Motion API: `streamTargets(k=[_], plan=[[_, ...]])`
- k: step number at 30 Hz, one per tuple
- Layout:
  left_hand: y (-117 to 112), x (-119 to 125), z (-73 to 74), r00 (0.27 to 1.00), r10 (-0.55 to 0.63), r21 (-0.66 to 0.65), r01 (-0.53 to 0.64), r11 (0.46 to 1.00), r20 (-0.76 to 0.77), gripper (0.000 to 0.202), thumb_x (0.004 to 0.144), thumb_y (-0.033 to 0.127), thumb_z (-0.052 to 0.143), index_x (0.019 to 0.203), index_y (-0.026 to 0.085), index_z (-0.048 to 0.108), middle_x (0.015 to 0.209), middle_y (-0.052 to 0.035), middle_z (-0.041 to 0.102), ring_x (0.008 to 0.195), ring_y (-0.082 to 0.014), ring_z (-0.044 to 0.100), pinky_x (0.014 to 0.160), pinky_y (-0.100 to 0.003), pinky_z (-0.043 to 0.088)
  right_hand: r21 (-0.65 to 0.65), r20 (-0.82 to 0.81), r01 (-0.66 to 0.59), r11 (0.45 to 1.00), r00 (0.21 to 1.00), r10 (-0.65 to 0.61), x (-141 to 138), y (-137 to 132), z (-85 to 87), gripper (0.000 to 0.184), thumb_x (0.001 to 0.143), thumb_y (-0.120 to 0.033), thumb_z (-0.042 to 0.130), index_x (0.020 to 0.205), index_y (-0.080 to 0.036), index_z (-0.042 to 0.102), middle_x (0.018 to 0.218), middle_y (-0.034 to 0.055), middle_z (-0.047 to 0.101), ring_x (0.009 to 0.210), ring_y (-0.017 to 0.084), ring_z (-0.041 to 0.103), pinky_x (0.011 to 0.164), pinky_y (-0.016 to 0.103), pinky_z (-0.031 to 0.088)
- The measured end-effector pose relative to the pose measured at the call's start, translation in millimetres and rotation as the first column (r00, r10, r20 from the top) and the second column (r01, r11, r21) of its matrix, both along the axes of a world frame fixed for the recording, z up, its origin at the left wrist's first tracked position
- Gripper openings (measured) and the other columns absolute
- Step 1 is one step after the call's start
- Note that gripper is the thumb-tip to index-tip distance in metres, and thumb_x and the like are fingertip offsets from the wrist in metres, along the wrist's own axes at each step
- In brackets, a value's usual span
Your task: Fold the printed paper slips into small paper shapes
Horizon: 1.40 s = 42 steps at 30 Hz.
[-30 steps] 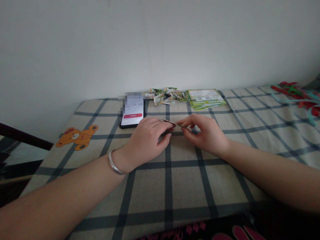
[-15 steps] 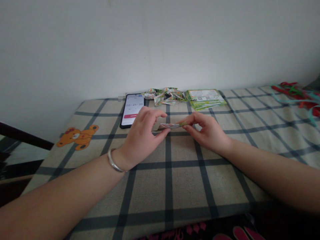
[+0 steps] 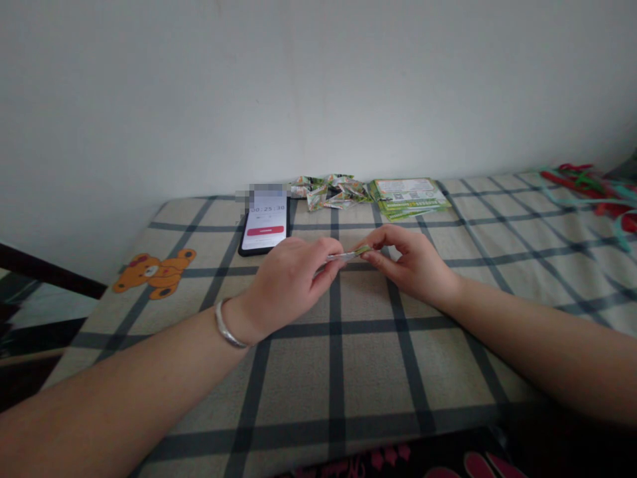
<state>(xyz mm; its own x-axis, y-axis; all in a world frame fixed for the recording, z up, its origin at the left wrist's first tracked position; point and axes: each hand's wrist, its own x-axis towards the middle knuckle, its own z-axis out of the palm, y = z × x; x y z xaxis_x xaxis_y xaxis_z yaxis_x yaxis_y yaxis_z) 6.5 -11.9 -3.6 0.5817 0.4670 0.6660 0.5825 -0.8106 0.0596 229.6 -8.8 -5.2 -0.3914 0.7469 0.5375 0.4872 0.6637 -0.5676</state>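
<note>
A small folded piece of printed paper [image 3: 350, 255], seen nearly edge-on, is held a little above the checked cloth. My left hand [image 3: 293, 275], with a silver bangle at the wrist, pinches its left end between thumb and fingers. My right hand [image 3: 405, 255] grips the greenish right end between thumb and index finger. Most of the paper is covered by my fingers. Beyond the hands lie several folded paper pieces [image 3: 338, 194] with similar print, beside a stack of green and white leaflets [image 3: 411, 197].
A phone [image 3: 266, 229] showing a timer lies behind my left hand. An orange bear figure [image 3: 155, 272] is at the left on the checked tablecloth [image 3: 298, 398]. Red, green and turquoise strips [image 3: 597, 192] lie at the far right. A pale wall [image 3: 318, 86] rises behind the table.
My left hand's raised fingers have come down and closed on the left end of the folded paper, which now looks flatter. My right hand keeps its hold nearly in place.
</note>
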Motion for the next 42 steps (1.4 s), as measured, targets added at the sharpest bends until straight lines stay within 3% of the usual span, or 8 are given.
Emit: streamTargets(k=[5,10,17,20,23,26,35,42], plan=[[-3.4,1.7,3.0,0.997,-0.012,-0.186,0.026,0.982,0.074,0.006,0.091,0.017,0.052,0.097,0.019,0.052,0.078,0.0003,0.068,0.072,-0.0156,0.064,0.069,-0.029,0.047,0.210,-0.005,0.080,0.974,0.997,-0.081,-1.4,-3.3,0.2,0.013,0.081,-0.022,0.068,0.089,-0.022,0.057,0.082,0.0004,0.065,0.073,0.014,0.060,0.064,0.027,0.048],[-5.1,3.1,3.1,0.982,-0.037,-0.440,0.117,0.890,0.188,0.006,0.093,0.018,0.050,0.097,0.021,0.047,0.079,0.0012,0.069,0.066,-0.0121,0.065,0.065,-0.026,0.049,0.311,0.101,0.034,0.950,0.993,-0.068,-1.2,-6.5,4.8,0.005,0.087,-0.025,0.064,0.085,-0.022,0.061,0.081,0.0022,0.069,0.078,0.017,0.062,0.072,0.032,0.048],[-4.2,3.0,-0.6,0.946,-0.074,-0.590,0.256,0.766,0.314,0.004,0.096,0.021,0.048,0.097,0.021,0.044,0.080,0.0021,0.067,0.058,-0.0078,0.065,0.056,-0.019,0.050,0.369,0.122,0.045,0.928,0.988,-0.096,-2.4,-7.9,7.6,0.004,0.087,-0.025,0.064,0.089,-0.022,0.065,0.083,0.0024,0.072,0.080,0.018,0.064,0.074,0.032,0.049],[-4.5,3.5,0.9,0.961,-0.080,-0.505,0.208,0.837,0.264,0.002,0.095,0.019,0.047,0.096,0.020,0.046,0.080,0.0014,0.066,0.066,-0.0099,0.067,0.064,-0.022,0.051,0.370,0.125,0.022,0.929,0.989,-0.074,-2.7,-7.7,8.5,0.005,0.086,-0.023,0.065,0.091,-0.021,0.066,0.085,0.0031,0.072,0.081,0.018,0.065,0.075,0.032,0.049],[-4.4,3.4,2.4,0.984,-0.054,-0.332,0.108,0.937,0.168,0.004,0.093,0.017,0.050,0.096,0.020,0.050,0.082,0.0000,0.067,0.075,-0.0136,0.067,0.070,-0.027,0.049,0.357,0.123,0.021,0.934,0.990,-0.069,-2.7,-7.0,9.4,0.005,0.086,-0.022,0.064,0.091,-0.021,0.067,0.086,0.0030,0.073,0.082,0.018,0.065,0.077,0.033,0.050],[-3.3,2.6,3.1,0.996,-0.029,-0.142,0.041,0.989,0.086,0.004,0.092,0.018,0.052,0.095,0.020,0.053,0.080,-0.0004,0.068,0.074,-0.0161,0.064,0.071,-0.031,0.046,0.333,0.119,0.010,0.943,0.992,-0.052,-2.4,-5.6,9.6,0.005,0.085,-0.020,0.064,0.089,-0.022,0.067,0.088,0.0027,0.073,0.084,0.018,0.066,0.078,0.033,0.050],[0.5,-0.7,4.7,0.991,-0.049,0.110,0.063,0.992,-0.126,0.005,0.093,0.018,0.052,0.091,0.018,0.057,0.067,0.0034,0.066,0.059,-0.0131,0.059,0.067,-0.031,0.041,0.328,0.098,0.006,0.945,0.994,-0.041,-0.3,-3.1,6.5,0.004,0.084,-0.020,0.065,0.083,-0.023,0.068,0.102,0.0053,0.067,0.093,0.018,0.062,0.081,0.034,0.050],[0.5,-1.1,2.8,0.986,-0.037,0.147,0.061,0.987,-0.163,0.004,0.092,0.017,0.053,0.092,0.018,0.057,0.068,0.0019,0.066,0.061,-0.0150,0.062,0.066,-0.033,0.041,0.353,0.132,-0.001,0.936,0.990,-0.049,-2.3,-4.8,6.8,0.009,0.078,-0.014,0.064,0.079,-0.022,0.066,0.107,0.0063,0.061,0.098,0.020,0.060,0.079,0.035,0.051]])
